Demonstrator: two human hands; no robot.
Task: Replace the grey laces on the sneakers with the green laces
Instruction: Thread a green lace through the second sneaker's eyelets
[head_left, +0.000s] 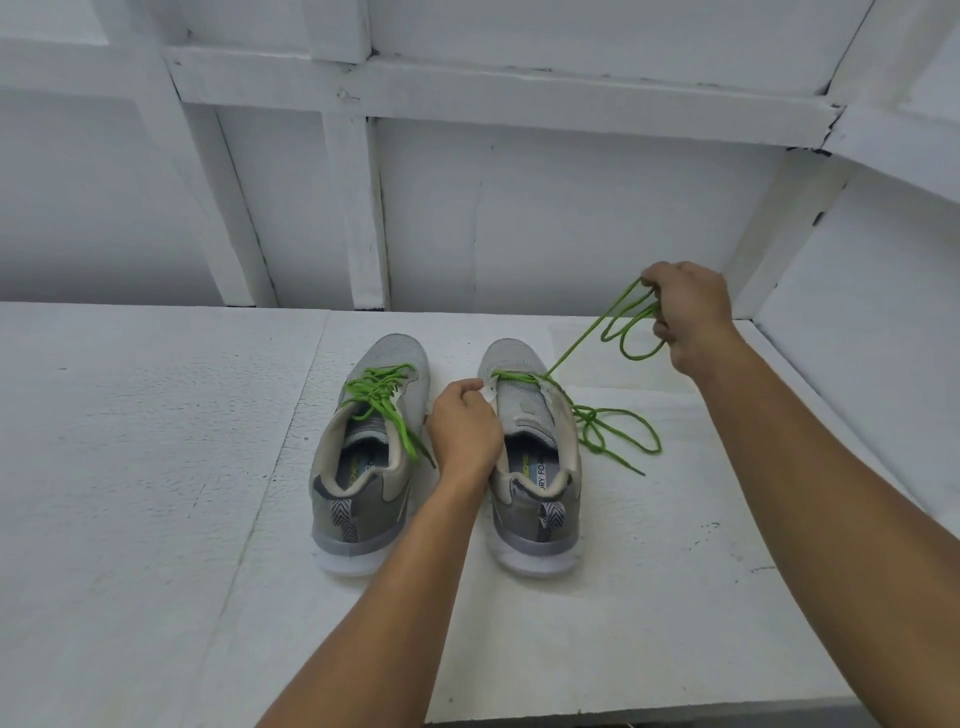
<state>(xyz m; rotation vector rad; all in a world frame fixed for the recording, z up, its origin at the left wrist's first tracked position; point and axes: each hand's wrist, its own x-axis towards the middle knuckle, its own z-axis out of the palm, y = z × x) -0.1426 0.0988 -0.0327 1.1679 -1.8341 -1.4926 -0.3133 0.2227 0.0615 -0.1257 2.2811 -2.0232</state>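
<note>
Our left grip (464, 431) pinches the right sneaker (511, 358), toe pointing away; our right grip (691, 312) holds green lace (571, 352) loops.

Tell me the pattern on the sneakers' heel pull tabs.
Black-and-white chevron stripes on both heel pull tabs, clearest in the head view.

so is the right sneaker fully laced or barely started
Barely started: the green lace crosses only the front eyelets of the right sneaker; the right hand holds one end, the other lies loose beside it.
</note>
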